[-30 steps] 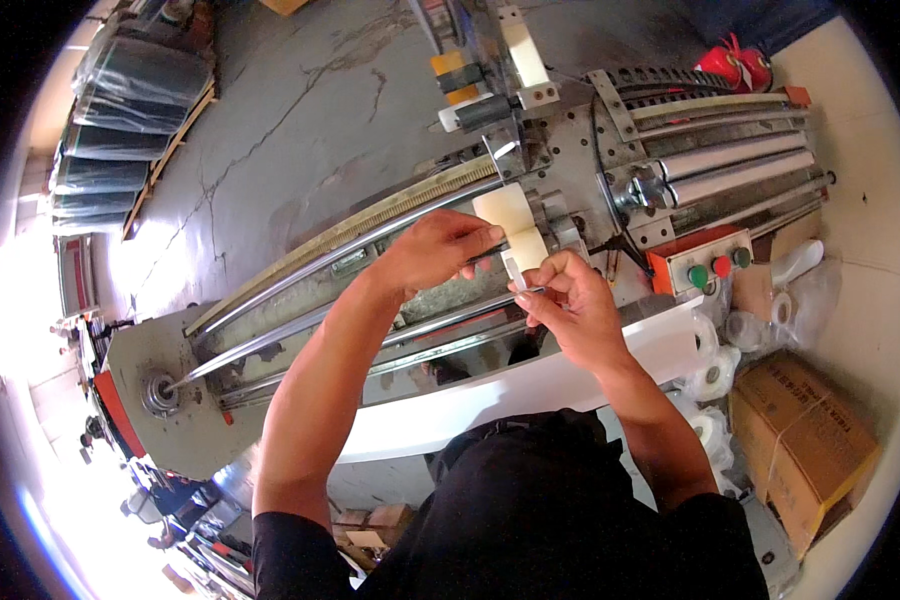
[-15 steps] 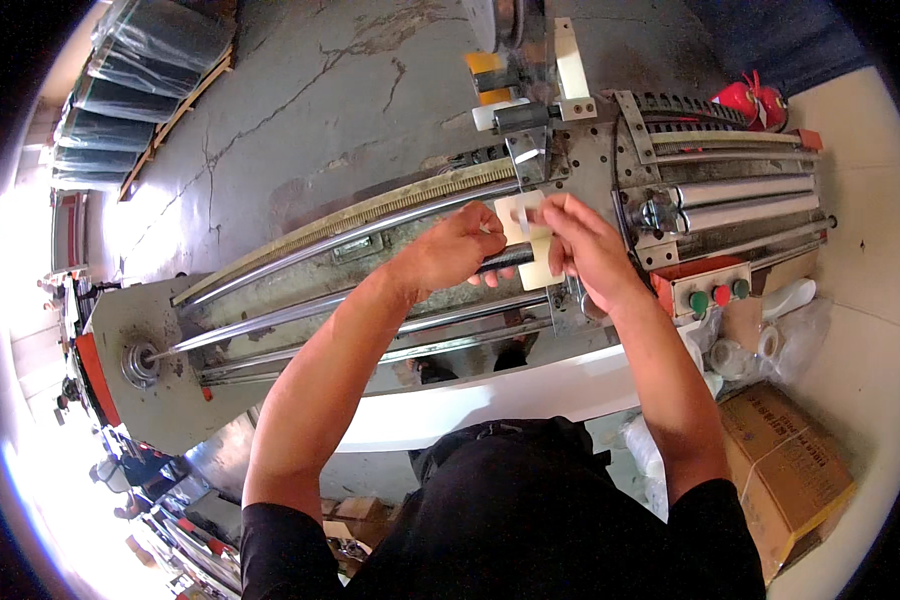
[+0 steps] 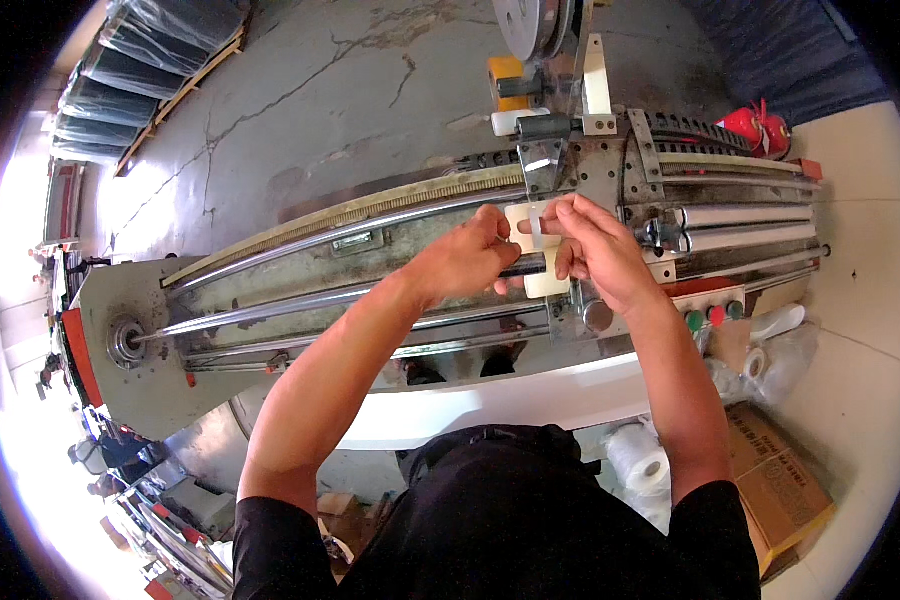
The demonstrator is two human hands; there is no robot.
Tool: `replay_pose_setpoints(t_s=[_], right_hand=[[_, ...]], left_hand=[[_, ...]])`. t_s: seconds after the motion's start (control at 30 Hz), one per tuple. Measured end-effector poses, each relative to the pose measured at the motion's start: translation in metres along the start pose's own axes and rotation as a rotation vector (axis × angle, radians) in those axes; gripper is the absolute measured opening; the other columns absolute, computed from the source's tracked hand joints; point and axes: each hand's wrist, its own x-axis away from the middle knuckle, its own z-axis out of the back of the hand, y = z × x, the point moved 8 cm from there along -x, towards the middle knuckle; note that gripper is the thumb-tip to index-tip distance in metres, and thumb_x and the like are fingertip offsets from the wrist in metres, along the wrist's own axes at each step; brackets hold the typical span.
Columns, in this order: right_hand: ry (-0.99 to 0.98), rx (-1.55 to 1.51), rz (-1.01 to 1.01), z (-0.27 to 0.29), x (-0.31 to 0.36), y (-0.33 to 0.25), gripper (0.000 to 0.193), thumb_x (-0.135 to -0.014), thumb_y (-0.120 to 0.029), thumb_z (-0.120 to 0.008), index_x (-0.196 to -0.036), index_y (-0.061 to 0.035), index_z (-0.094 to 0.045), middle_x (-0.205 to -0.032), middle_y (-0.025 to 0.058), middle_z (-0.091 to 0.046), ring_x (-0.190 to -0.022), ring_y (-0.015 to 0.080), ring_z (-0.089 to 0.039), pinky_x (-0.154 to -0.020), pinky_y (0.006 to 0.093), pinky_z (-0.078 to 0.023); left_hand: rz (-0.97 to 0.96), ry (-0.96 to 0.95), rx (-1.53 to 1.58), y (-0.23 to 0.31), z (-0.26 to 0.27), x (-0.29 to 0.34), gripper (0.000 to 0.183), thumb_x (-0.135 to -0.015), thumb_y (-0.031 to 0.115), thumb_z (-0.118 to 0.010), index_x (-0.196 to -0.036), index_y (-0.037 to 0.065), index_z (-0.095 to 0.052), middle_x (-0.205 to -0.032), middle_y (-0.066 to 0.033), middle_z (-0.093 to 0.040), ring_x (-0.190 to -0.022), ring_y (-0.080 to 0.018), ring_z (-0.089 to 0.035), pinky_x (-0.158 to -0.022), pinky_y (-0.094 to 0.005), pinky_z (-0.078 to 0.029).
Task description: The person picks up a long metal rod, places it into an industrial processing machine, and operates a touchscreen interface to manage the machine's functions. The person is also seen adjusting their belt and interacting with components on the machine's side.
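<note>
My left hand (image 3: 467, 258) is closed, its fingers bent into a pinch by the left side of a cream-coloured block (image 3: 547, 286); what sits in the pinch is hidden. Under that hand a black sleeve-like section (image 3: 524, 266) of the machine's long rod runs into the block. My right hand (image 3: 602, 254) curls in from the other side, its fingers around a narrow translucent strip (image 3: 536, 228) that stands across the block's upper part. Both hands are over the machine's carriage plate (image 3: 598, 165), with the fingertips a short way apart.
Polished rods (image 3: 270, 310) run left to a grey end housing (image 3: 110, 340). A reel (image 3: 530, 25) stands beyond the carriage. At right are a button box (image 3: 705, 302), fire extinguishers (image 3: 755, 128) and a cardboard box (image 3: 780, 490). A white trough (image 3: 490, 405) lies before me.
The view has shifted slightly, so the machine sits a little lower and farther right. Both hands stay at the cream block, and the right fingers have bent closer around the strip.
</note>
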Motion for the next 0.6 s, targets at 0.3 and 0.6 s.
replay_pose_setpoints(t_s=[0.3, 0.6], right_hand=[[-0.063, 0.141, -0.086, -0.013, 0.07, 0.031, 0.029, -0.116, -0.032, -0.043, -0.112, -0.0077, -0.058, -0.107, 0.0058, -0.069, -0.071, 0.013, -0.071, -0.054, 0.0215, -0.042], [0.009, 0.147, -0.236, 0.007, -0.009, 0.017, 0.029, -0.108, -0.023, -0.053, -0.132, -0.0126, -0.063, -0.114, 0.0077, -0.074, -0.058, 0.0093, -0.06, -0.052, 0.0228, -0.042]], left_hand=[[-0.054, 0.031, -0.03, 0.006, 0.005, 0.007, 0.03, -0.102, 0.021, -0.053, -0.118, -0.004, -0.046, -0.098, -0.0199, -0.072, -0.083, -0.0261, -0.075, -0.085, -0.0416, -0.054], [-0.045, 0.004, -0.029, 0.008, 0.001, 0.009, 0.019, -0.107, 0.02, -0.052, -0.111, 0.005, -0.042, -0.094, -0.0104, -0.07, -0.077, -0.0144, -0.068, -0.068, -0.0329, -0.052]])
